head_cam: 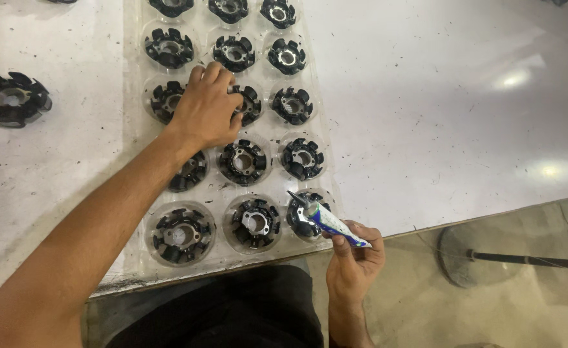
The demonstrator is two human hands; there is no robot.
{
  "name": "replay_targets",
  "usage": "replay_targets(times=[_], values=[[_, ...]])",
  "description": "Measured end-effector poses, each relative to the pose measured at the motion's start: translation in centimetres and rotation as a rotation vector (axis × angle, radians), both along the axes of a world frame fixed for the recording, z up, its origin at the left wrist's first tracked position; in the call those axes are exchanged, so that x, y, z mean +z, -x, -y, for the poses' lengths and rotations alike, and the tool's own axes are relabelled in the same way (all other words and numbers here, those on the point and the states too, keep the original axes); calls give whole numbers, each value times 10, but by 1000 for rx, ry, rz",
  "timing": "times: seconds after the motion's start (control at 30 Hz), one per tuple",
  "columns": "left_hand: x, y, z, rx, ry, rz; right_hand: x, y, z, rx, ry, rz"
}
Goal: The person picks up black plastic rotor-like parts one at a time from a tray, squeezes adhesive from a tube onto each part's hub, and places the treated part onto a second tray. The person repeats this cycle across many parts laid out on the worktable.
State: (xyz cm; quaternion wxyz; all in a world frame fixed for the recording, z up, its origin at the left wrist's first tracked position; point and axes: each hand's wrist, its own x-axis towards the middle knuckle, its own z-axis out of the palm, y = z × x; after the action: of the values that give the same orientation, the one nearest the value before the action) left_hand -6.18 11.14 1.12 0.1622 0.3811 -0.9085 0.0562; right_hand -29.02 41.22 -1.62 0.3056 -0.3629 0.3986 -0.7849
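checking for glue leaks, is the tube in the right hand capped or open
Cannot tell for sure. The tube in the right hand ends in a slim pointed nozzle aimed up-left, but the tip is too small to judge.

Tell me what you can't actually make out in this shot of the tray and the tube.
- Head view: the part under the left hand is mostly covered by it.
- The tube tail is hidden inside the right hand; whether its tip touches the part below is unclear.
- The clear tray top row is cut by the frame's upper edge.
- The fan stand is cut off at right.
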Motion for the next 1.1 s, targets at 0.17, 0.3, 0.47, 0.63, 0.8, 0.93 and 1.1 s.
replay_targets(times=[0.17,0.3,0.47,0.63,0.8,0.93,1.1], values=[[-13,11,6,17,25,28,-8,1,4,-16,-2,34],[-6,12,4,167,-119,-150,-11,4,7,-87,6,136],[33,-3,-25,253,-697,-566,-11,12,4,-75,-37,221],[63,-28,-79,-114,-1194,-1002,-12,11,2,-20,-69,308],[76,-47,-153,-147,-1046,-1074,-7,5,1,2,-56,339],[83,-58,-198,-200,-1021,-1132,3,-12,5,9,-100,388],[76,-40,-232,-120,-797,-1007,21,-49,6,208,-173,373]])
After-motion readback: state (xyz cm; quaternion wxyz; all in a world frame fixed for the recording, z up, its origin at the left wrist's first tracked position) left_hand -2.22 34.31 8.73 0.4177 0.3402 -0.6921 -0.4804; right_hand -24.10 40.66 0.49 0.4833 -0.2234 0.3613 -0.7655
